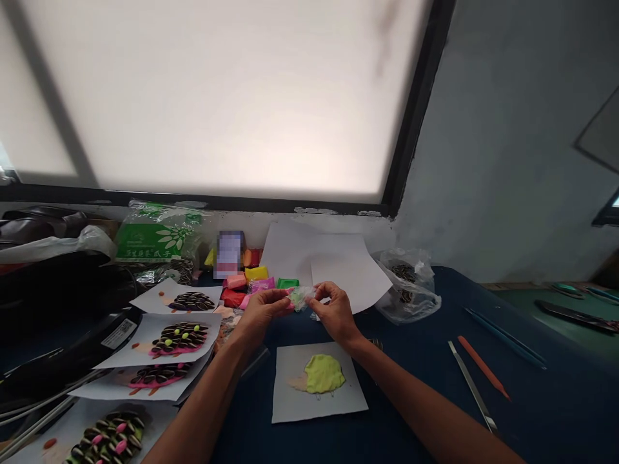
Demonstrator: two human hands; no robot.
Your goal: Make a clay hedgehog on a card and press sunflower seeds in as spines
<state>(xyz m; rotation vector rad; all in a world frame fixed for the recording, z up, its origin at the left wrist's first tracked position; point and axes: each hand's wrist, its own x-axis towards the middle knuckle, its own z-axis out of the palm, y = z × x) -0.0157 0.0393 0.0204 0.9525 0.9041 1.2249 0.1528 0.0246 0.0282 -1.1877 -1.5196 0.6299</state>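
My left hand point(265, 307) and my right hand point(334, 310) are raised over the blue table. Between them they pinch a small clear plastic wrapper point(302, 296) with a bit of light green showing in it. Below my hands lies a white paper card point(290, 361) bearing a flattened yellow-green clay shape point(324, 374) joined to a pale peach clay piece point(297, 383) on its left. Colourful wrapped clay packets, among them a yellow packet point(256, 274) and a red packet point(233, 298), are heaped just beyond my left hand.
On the left, several cards point(159, 328) carry clay hedgehog shapes covered in sunflower seeds. White sheets point(333, 258) lean at the back beside a seed bag point(406, 283). A green-printed bag point(155, 235) stands back left. An orange tool point(483, 367) and a metal strip point(471, 386) lie right.
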